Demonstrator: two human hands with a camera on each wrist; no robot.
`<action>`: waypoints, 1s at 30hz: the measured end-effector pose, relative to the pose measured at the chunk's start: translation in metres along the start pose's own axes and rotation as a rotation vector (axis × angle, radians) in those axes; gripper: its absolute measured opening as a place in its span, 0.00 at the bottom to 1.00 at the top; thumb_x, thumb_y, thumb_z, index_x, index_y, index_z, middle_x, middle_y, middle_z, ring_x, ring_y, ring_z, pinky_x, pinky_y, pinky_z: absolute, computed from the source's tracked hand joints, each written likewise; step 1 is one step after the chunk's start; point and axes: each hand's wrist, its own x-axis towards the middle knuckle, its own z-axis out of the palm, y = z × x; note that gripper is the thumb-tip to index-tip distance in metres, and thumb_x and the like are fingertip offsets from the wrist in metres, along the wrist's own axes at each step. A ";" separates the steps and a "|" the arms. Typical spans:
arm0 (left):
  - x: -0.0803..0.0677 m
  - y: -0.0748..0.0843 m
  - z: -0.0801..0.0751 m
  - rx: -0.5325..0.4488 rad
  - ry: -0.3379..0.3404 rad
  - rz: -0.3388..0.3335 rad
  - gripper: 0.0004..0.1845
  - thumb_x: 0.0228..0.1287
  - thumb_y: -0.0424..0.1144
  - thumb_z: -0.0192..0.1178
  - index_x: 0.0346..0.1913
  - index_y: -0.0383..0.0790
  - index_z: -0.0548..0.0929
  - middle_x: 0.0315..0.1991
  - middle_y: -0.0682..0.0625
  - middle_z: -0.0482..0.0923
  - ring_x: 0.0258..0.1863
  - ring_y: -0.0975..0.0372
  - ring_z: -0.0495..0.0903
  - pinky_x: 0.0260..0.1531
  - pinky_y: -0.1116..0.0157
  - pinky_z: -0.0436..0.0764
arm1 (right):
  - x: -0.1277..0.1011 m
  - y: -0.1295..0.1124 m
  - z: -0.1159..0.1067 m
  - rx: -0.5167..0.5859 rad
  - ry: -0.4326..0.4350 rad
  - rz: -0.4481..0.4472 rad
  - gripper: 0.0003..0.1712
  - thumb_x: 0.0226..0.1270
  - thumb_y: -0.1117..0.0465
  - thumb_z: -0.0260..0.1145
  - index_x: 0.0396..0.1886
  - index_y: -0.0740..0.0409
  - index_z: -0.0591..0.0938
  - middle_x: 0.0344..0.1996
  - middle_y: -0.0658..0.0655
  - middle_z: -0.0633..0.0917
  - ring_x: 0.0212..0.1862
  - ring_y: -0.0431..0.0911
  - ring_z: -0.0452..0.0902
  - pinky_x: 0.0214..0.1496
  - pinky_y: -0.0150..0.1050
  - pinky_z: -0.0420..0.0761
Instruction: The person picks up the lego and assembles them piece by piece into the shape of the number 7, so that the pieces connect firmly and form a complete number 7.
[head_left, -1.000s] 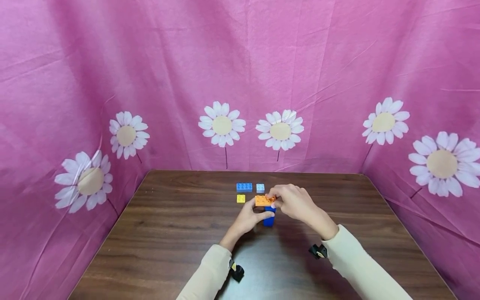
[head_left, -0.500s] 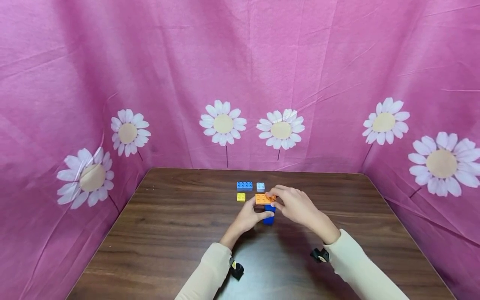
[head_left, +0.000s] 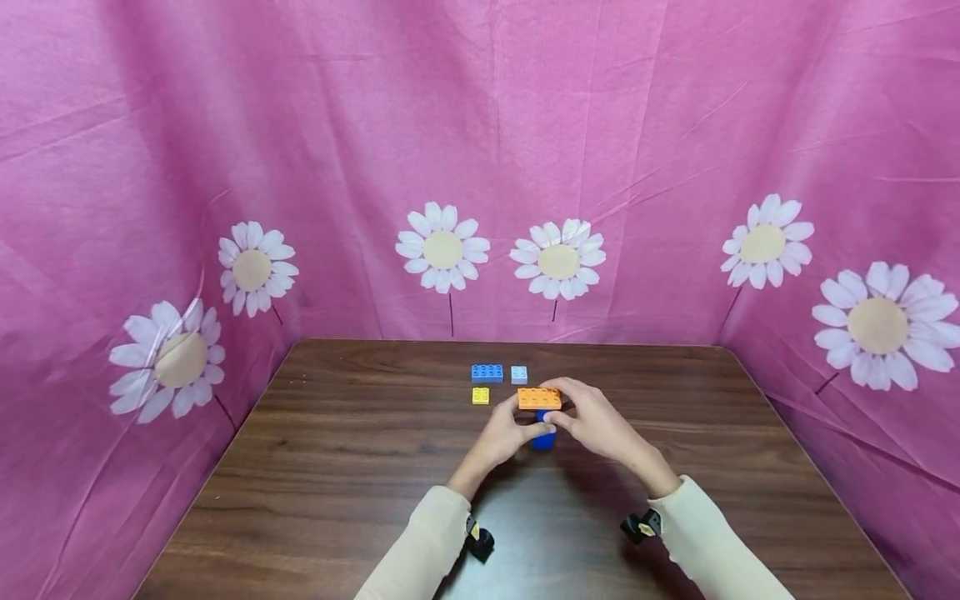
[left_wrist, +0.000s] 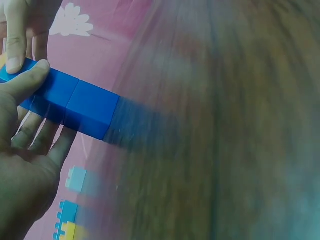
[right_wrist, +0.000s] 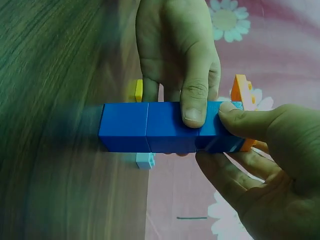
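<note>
Fingers of both hands are curling round one small build near the middle of the table [head_left: 315, 467]. Going left to right: a yellow brick [head_left: 481, 396] is lying on the wood, with a blue brick [head_left: 487, 373] just behind it and a pale blue brick [head_left: 519, 375] beside that, all three well clear of the hands.

Next, the left hand [head_left: 504, 435] is gripping the blue stack [head_left: 542, 435], its thumb [left_wrist: 27, 79] pressing across the near face and its other fingers wrapping behind. That stack is standing upright on the table: the right wrist view is showing about three deep-blue blocks joined end to end, smooth-sided, with fine seams between them. An orange plate [head_left: 539, 398] is sitting across its top, flat and studded, wider than the column beneath, so the whole thing is looking like a T.

Furthest right, the right hand [head_left: 596, 421] is pinching the upper end of the stack, just under the plate, thumb [right_wrist: 245, 121] on one face and fingers on the other. Both thumbs are lying close together on the blue. Cream sleeves [head_left: 420, 550] are covering both forearms.
</note>
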 end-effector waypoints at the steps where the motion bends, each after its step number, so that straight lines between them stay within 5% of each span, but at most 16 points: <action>1: 0.000 0.001 0.002 0.002 -0.004 0.000 0.28 0.68 0.40 0.75 0.67 0.39 0.80 0.60 0.43 0.86 0.55 0.56 0.88 0.57 0.60 0.88 | -0.002 0.001 -0.001 -0.010 0.008 -0.001 0.26 0.68 0.66 0.76 0.65 0.62 0.81 0.57 0.59 0.88 0.52 0.50 0.86 0.52 0.46 0.89; 11: 0.004 0.009 0.016 0.136 -0.168 -0.014 0.30 0.73 0.41 0.70 0.73 0.39 0.75 0.67 0.43 0.81 0.66 0.53 0.81 0.68 0.55 0.81 | -0.016 0.012 -0.021 -0.070 0.029 0.009 0.28 0.69 0.67 0.75 0.68 0.63 0.81 0.56 0.61 0.88 0.54 0.53 0.86 0.53 0.53 0.88; 20: -0.001 0.006 -0.008 0.146 -0.254 -0.044 0.22 0.76 0.38 0.64 0.67 0.33 0.79 0.64 0.38 0.83 0.63 0.48 0.84 0.62 0.57 0.84 | -0.024 0.021 -0.037 -0.095 0.050 0.012 0.27 0.66 0.70 0.76 0.64 0.70 0.83 0.50 0.62 0.89 0.46 0.48 0.85 0.44 0.39 0.89; 30: -0.008 0.005 -0.034 0.104 -0.245 -0.052 0.18 0.76 0.33 0.65 0.62 0.28 0.82 0.54 0.37 0.89 0.52 0.52 0.88 0.51 0.69 0.85 | -0.024 0.026 -0.045 -0.163 0.042 0.029 0.28 0.65 0.69 0.77 0.64 0.68 0.83 0.50 0.62 0.89 0.43 0.46 0.84 0.43 0.41 0.87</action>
